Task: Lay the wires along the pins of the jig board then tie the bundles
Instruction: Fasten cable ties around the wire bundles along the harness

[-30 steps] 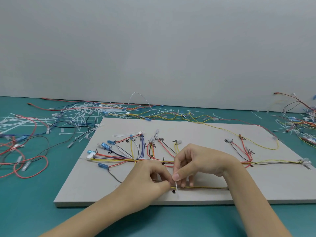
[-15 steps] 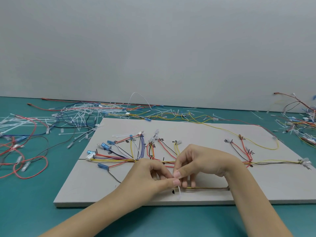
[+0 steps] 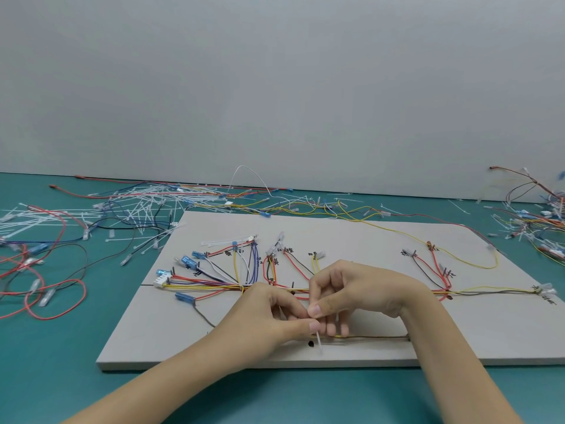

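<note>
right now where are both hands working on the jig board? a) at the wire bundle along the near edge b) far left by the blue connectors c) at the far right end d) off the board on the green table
a: the left hand and right hand meet over the white cable tie at the wire bundle along the jig board's near edge.

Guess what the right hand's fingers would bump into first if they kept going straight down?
Probably the wire bundle lying on the board. The right hand points its fingertips down right above it, close to touching, though depth is hard to judge.

Harness workshop: jig board (image 3: pixel 367 240), loose wires (image 3: pixel 46 270).
</note>
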Available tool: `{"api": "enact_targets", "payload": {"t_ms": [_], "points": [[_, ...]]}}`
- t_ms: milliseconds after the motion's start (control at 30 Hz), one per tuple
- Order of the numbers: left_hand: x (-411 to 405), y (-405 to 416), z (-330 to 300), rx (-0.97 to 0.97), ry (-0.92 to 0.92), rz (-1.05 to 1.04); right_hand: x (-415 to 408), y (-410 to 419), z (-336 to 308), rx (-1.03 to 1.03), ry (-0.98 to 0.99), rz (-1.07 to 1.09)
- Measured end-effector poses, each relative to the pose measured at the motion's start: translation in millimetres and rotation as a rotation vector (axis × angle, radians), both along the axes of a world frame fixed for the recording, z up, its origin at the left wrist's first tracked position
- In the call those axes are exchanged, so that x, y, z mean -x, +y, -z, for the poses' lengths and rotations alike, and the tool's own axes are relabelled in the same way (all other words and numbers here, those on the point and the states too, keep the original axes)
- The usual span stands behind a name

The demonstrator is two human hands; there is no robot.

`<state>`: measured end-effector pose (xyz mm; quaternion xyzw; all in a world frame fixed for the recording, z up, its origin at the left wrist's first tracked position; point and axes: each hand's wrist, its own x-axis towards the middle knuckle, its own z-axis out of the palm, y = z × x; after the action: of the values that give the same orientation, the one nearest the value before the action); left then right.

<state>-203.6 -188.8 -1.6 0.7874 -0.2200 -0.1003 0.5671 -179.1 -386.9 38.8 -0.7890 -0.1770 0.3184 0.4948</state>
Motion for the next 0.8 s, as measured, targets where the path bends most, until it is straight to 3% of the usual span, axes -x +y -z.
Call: {"api": "enact_targets", "payload": {"t_ms": [800], "points": [[2.1,-2.5,-5.6,0.034,0.039,-0.038,-0.2,-0.3,-1.2,-0.011,0.004,0.016]]}}
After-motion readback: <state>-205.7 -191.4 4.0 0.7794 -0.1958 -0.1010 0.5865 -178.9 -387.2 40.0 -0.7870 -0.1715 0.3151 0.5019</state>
